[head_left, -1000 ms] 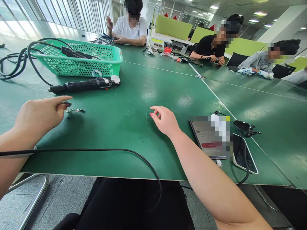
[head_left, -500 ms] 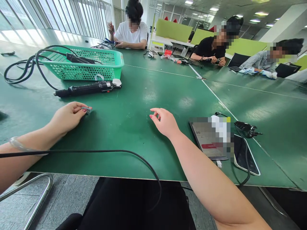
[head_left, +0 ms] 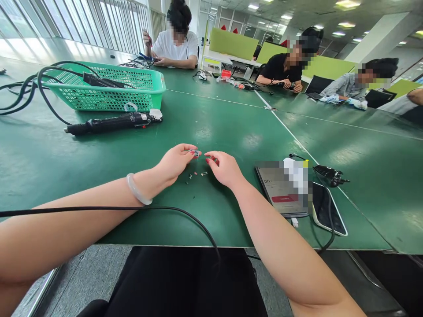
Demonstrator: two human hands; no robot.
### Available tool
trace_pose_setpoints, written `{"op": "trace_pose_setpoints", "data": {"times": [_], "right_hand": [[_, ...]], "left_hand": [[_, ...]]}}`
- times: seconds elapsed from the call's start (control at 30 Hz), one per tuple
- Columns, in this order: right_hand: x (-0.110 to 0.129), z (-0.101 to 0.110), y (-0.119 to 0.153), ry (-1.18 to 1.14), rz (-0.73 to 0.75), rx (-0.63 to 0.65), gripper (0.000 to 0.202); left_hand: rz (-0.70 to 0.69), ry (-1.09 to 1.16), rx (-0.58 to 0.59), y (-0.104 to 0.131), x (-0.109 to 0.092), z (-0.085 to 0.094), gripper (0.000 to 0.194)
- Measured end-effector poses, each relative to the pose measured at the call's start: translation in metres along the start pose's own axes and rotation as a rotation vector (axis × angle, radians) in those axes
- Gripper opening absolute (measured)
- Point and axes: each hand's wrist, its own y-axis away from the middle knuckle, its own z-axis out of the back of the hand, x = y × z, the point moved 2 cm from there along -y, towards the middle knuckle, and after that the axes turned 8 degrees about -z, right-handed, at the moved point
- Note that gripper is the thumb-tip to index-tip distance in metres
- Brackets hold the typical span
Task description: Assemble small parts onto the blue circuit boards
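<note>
Between the thumb and fingers of my left hand [head_left: 176, 162] is a small grey metallic piece [head_left: 196, 153], too small to name exactly. Just to its right, my right hand [head_left: 224, 166] has its thumb and curved fingers apart, with nothing visible between them. The two hands almost meet above the green table [head_left: 158, 229]. Several tiny parts lie below them, among them a pale rectangular bit [head_left: 204, 173] and a reddish bit [head_left: 195, 173]. A black electric screwdriver [head_left: 112, 123] rests farther off to the left.
A green plastic basket [head_left: 109, 103] with a black device and cables stands at back left. A tablet [head_left: 280, 198], a phone [head_left: 330, 209] and a black clip-like object [head_left: 330, 175] lie at right. A black cable [head_left: 158, 208] crosses in front. Several people sit across the table.
My left hand has moved right with the small metallic piece, up close to my right hand. Tiny parts now show on the table beneath the hands. My right hand has barely moved.
</note>
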Motion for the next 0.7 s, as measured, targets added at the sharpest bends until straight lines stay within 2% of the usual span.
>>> {"op": "trace_pose_setpoints", "data": {"times": [0.23,0.37,0.43,0.5,0.57,0.7], "right_hand": [[-0.001,0.006,0.001,-0.007,-0.007,0.142,0.022],[0.010,0.003,0.008,-0.002,0.133,0.240,0.027],[0.016,-0.004,0.010,0.038,0.200,0.240,0.028],[0.020,-0.012,0.010,0.091,0.237,0.229,0.019],[0.022,-0.017,0.008,0.120,0.244,0.216,0.009],[0.021,-0.014,0.005,0.053,0.199,0.142,0.013]], "left_hand": [[-0.046,0.008,0.002,-0.008,0.002,0.020,0.016],[-0.054,-0.006,0.045,-0.008,0.002,0.022,0.021],[-0.050,-0.008,0.064,-0.008,0.002,0.022,0.020],[-0.045,-0.006,0.076,-0.008,0.002,0.021,0.020],[-0.034,0.001,0.076,-0.008,0.003,0.021,0.020],[-0.006,0.017,0.101,-0.007,0.004,0.020,0.023]]}}
